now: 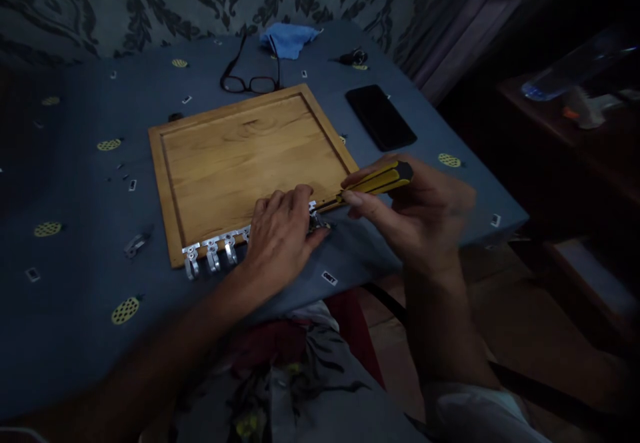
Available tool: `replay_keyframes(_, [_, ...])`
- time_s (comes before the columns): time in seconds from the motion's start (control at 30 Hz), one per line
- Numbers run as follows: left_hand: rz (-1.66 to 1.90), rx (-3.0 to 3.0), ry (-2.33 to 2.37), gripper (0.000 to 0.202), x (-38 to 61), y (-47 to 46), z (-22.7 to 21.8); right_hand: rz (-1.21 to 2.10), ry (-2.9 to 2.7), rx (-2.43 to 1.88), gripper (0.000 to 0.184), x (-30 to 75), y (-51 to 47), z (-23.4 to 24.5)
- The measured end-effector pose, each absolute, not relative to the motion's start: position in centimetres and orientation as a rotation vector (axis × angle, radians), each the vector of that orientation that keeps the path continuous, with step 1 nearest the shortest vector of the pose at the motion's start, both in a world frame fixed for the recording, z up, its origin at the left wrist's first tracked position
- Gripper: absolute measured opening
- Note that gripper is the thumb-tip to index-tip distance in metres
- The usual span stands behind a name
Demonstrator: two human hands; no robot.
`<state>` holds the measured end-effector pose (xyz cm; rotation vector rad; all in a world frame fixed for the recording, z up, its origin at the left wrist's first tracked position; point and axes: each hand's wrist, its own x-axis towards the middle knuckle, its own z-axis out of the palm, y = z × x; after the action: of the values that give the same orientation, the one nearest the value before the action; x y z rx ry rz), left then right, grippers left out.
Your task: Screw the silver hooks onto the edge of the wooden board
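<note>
A framed wooden panel (245, 150) lies flat on the table, with several silver metal hinges (213, 256) in a row along its near edge. Across that edge rests my left hand (280, 236), its index finger and thumb closed around the hinge (315, 216) at the right end of the row. The hand hides part of the row. My right hand (425, 210) grips a yellow and black screwdriver (377, 180). The screwdriver's shaft slants down to the left, and its tip is at that same right-end hinge. Whether the tip sits in a screw is too small to tell.
Behind the panel are eyeglasses (250, 83) and a blue cloth (287, 40). A black phone (381, 116) lies to the right, near a dark key-like item (353, 57). A loose metal hinge (135, 244) and small dark bits (123, 168) lie left. A plastic bottle (575, 66) lies far right.
</note>
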<state>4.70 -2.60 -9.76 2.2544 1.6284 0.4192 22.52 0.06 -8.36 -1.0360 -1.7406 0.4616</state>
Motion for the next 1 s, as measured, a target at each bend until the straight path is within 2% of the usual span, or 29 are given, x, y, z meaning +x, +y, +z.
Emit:
replay_keyframes(0.2, [0.464, 2.317, 1.605, 0.037, 4.6, -2.8, -10.3, 0.132, -1.659, -1.149, 0.037, 20.3, -0.8, -9.3])
replay_keyframes(0.43, [0.393, 2.251, 1.602, 0.04, 4.6, -2.7, -9.7, 0.118, -1.251, -0.991, 0.028, 19.7, -0.9, -8.8])
replay_keyframes(0.77, [0.377, 2.225, 1.623, 0.039, 4.8, -2.6, -9.6, 0.109, -1.464, -1.144, 0.028, 21.1, -0.6, -10.9])
replay_keyframes(1.0, [0.389, 2.239, 1.623, 0.042, 4.8, -2.6, -9.7, 0.143, -1.5, -1.109, 0.027, 20.4, -0.7, -10.5])
